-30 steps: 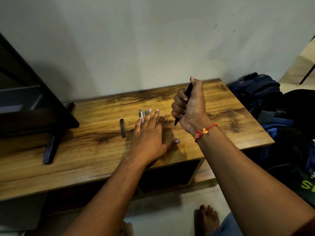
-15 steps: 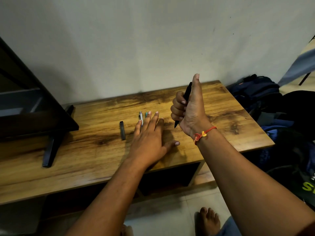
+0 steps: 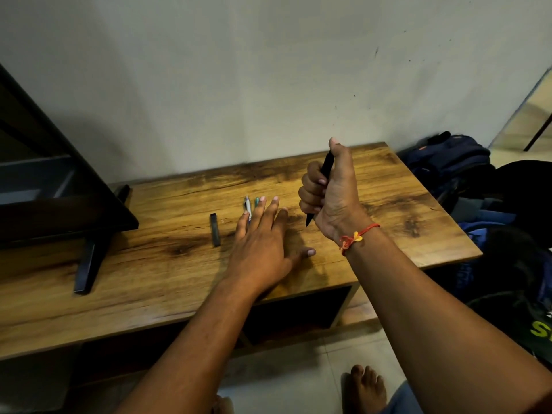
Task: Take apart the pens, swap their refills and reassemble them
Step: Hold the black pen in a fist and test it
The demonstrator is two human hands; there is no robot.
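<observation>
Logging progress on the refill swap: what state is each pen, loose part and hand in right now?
black pen: gripped in the fist of the right hand, off the table, tilted, pointed end down.
white pen: lying on the table, partly under fingers of the left hand.
teal pen: lying beside the white pen, mostly hidden.
black piece: lying loose on the table, untouched.
left hand: flat, fingers straight.
</observation>
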